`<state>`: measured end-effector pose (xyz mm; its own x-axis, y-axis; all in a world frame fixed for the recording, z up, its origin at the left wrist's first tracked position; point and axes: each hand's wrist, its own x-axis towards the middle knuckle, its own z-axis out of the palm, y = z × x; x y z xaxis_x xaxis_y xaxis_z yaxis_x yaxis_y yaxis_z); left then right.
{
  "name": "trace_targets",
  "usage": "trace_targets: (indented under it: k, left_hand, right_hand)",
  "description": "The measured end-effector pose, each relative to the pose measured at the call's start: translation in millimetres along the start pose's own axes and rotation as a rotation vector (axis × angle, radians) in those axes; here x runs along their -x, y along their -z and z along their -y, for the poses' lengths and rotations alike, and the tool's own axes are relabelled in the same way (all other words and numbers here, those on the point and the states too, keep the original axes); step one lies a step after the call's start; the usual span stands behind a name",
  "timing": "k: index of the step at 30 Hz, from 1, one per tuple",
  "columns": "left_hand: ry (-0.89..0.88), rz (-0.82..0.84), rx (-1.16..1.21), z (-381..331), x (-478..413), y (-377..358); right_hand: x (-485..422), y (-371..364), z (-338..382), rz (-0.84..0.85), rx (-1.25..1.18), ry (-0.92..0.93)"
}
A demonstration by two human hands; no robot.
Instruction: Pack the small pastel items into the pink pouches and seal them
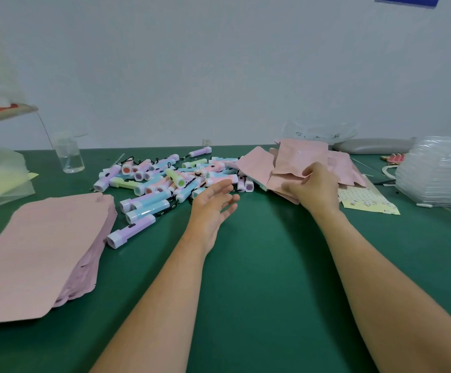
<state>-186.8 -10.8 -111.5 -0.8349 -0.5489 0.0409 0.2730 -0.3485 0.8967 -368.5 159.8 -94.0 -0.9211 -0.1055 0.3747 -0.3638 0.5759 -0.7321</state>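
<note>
**Filled pouch going onto the heap, left hand free for the next item**

While the near part of the green table [259, 265] lies bare between the two forearms, a flat stack of empty pink pouches [38, 251] sits at the near left, within easy reach of the left arm. Just beyond its far corner the loose pastel items [162, 179] begin: small torch-shaped pieces in lilac, blue, pink and green, heaped and overlapping toward the middle of the table.

Over the right edge of that heap hovers the left hand [213, 208], palm turned inward, fingers spread and slack, holding nothing; its fingertips are just beside the nearest items, and I cannot tell whether any touch. To the right, the right hand [317, 188] is closed on a pink pouch [301, 157], thumb on the near face at its lower edge and the other fingers hidden behind. That pouch stands tilted up over a loose pile of other pouches [259, 168], which look filled.

My reading is that one pouch is done and being set down with the finished ones, so the step in hand is the changeover. Next calls for letting go on the right, then closing the left fingers round one item by its body and drawing one empty pouch off the stack without dragging several.
</note>
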Motion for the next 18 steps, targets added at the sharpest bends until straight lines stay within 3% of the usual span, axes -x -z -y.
trace_targets:
  k: [4, 9, 18]
  left_hand:
    - [0.003, 0.001, 0.002, 0.3, -1.3, 0.4]
    - [0.005, -0.002, 0.001, 1.5, -3.3, 0.2]
    - [0.003, 0.005, 0.018, 0.7, -3.1, 0.4]
  right_hand:
    - [1.4, -1.2, -1.7, 0.085, 0.23, 0.195]
    - [2.1, -1.9, 4.2, -0.004, 0.587, 0.427]
    - [3.2, -8.5, 0.7, -0.033, 0.672, 0.422]
